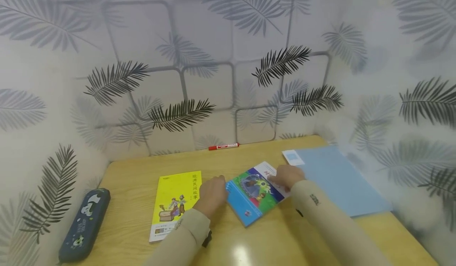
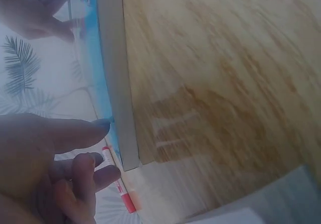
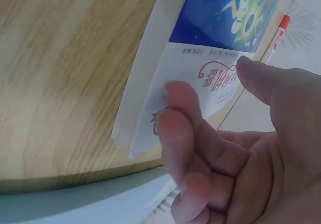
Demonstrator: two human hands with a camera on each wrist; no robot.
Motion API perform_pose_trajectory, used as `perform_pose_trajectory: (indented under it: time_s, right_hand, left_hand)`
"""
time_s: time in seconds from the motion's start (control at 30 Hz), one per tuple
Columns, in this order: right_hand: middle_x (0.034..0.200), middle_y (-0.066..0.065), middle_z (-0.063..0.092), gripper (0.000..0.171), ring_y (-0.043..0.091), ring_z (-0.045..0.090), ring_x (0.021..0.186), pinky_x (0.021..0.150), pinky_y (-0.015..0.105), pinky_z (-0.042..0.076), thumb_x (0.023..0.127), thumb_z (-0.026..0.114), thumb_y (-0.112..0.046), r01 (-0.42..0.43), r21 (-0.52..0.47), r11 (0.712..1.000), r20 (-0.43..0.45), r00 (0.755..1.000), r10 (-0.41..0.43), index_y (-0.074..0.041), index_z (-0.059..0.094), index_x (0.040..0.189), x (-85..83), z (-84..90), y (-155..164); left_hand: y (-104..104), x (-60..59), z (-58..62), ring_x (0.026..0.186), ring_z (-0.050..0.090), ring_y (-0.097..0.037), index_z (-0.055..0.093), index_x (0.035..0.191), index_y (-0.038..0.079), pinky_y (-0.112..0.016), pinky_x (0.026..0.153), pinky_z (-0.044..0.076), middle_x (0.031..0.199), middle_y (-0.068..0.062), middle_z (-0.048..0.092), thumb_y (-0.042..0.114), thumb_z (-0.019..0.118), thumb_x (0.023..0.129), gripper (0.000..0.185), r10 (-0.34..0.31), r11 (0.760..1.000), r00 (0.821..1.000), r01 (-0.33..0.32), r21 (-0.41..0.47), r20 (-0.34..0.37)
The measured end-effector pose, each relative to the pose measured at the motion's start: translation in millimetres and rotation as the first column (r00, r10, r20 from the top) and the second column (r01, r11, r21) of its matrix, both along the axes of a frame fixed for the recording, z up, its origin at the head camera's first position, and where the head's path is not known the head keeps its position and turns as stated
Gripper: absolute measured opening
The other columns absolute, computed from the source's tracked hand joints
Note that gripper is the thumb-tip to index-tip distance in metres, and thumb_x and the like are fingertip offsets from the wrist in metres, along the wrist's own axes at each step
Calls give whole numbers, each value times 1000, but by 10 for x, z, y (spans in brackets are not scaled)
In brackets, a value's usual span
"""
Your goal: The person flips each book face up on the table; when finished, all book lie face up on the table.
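A paperback book [image 1: 254,190] with a colourful picture cover, a blue band and a white title strip lies slantwise on the table between the hands. At its left corner is my left hand [image 1: 212,194]; in the left wrist view the thumb tip meets the blue cover edge, with the other fingers loosely bent. Over the white end, my right hand [image 1: 287,175] has its thumb and bent fingers at the cover in the right wrist view, not closed around it. Left of the left hand lies a yellow book [image 1: 174,202], partly hidden by that arm.
A dark pencil case [image 1: 84,224] lies at the table's left side. By the back edge is a red marker [image 1: 223,146]. To the right, a light blue sheet [image 1: 338,179] with a white label [image 1: 293,157] reaches the edge. Leaf-patterned curtains surround the wooden table [image 1: 135,179].
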State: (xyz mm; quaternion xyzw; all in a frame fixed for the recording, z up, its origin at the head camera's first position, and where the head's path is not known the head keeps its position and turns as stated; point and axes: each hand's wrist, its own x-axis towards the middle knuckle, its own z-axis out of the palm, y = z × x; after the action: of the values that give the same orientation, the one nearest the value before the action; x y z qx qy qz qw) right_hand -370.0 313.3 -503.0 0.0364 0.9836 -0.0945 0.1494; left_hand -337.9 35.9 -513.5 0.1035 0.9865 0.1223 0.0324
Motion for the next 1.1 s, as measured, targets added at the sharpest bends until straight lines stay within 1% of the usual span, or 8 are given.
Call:
perform_pose_trajectory:
  time_s: [0.13, 0.27, 0.33, 0.47, 0.63, 0.77, 0.87, 1.1]
  right_hand:
    - [74, 4, 65, 55, 20, 61, 63, 66, 38, 47, 96, 58, -63, -25, 70, 997, 6, 1000, 25, -10, 69, 87, 42, 20, -21]
    - [87, 7, 67, 62, 22, 60, 76, 75, 41, 50, 97, 54, -65, -39, 134, 990, 23, 999, 37, -6, 74, 97, 65, 58, -57]
    - [89, 7, 67, 63, 23, 60, 79, 77, 42, 50, 99, 52, -65, -48, 150, 988, 38, 998, 43, -6, 75, 99, 78, 80, -76]
    - [87, 7, 66, 64, 23, 59, 80, 78, 42, 50, 99, 50, -65, -52, 150, 987, 59, 997, 44, -6, 75, 100, 93, 108, -104]
    - [83, 6, 65, 64, 23, 60, 77, 77, 42, 51, 97, 54, -66, -55, 156, 986, 34, 998, 50, -6, 74, 95, 94, 124, -115]
    - [79, 5, 63, 61, 22, 59, 72, 70, 40, 52, 97, 58, -64, -64, 145, 987, -12, 998, 67, -6, 73, 90, 73, 118, -138]
    - [78, 5, 61, 59, 22, 58, 69, 66, 39, 51, 96, 61, -62, -62, 122, 991, -45, 997, 68, -5, 72, 89, 43, 90, -161]
    - [83, 8, 61, 64, 23, 59, 72, 70, 41, 53, 97, 61, -61, -26, 123, 992, -47, 998, 32, 2, 67, 108, -60, 29, -233]
  left_hand:
    - [12, -44, -34, 64, 54, -20, 66, 109, 3, -30, 54, 46, 74, -4, 55, 19, 72, 96, 22, -17, 999, 1000, 17, -36, 11]
    - [11, -59, -16, 65, 55, -20, 68, 107, 4, -30, 55, 46, 74, -3, 56, 17, 71, 96, 17, -35, 998, 999, 36, -44, 37]
    - [7, -61, -10, 66, 55, -21, 68, 108, 4, -31, 56, 46, 75, -4, 56, 17, 70, 97, 17, -33, 999, 998, 35, -41, 48]
    - [12, -44, -5, 69, 54, -22, 67, 110, 4, -33, 61, 48, 78, -5, 57, 15, 69, 97, 17, -31, 999, 996, 33, -25, 80]
    - [51, 6, 8, 72, 54, -24, 64, 112, 2, -37, 67, 51, 81, -7, 58, 12, 70, 95, 21, -51, 998, 990, 54, -20, 131]
    - [71, 47, 8, 74, 54, -24, 65, 117, 2, -38, 70, 52, 85, -8, 60, 13, 72, 93, 27, -62, 997, 987, 68, -41, 145]
    - [72, 95, 8, 77, 54, -24, 65, 124, 3, -39, 74, 51, 89, -8, 62, 17, 76, 91, 37, -79, 995, 985, 86, -43, 151]
    - [99, 265, 41, 85, 55, -26, 54, 143, 10, -45, 83, 51, 104, -9, 68, 30, 83, 87, 66, -143, 990, 978, 137, 46, 154]
